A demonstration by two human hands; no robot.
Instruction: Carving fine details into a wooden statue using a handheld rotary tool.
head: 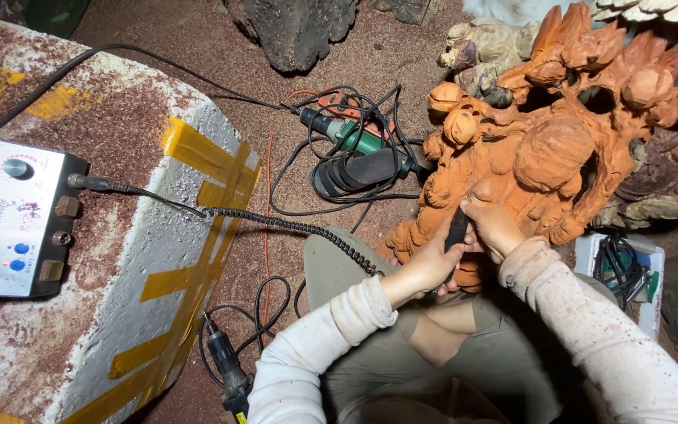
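Head view shows us seated over a reddish-orange wood carving [547, 149] propped against our knees, with both hands at its lower front edge. Our left hand [425, 267] is wrapped around a black rotary handpiece [457, 228], whose tip meets the wood just above the knuckles; its coiled cable [292, 226] runs away past the left wrist to a control box [13, 216] resting on a foam block [151, 259] well off to the left. Our right hand [496, 228] is closed against the handpiece and the carving, touching the left hand, apparently steadying the tool. We judge the step in hand to be fine detailing of the carving's lower edge. The next move would call for a braced grip and light, controlled pressure. Beyond the hands lies a green power tool [351, 137] in tangled cords; a spare handpiece [225, 365] lies below the left elbow.
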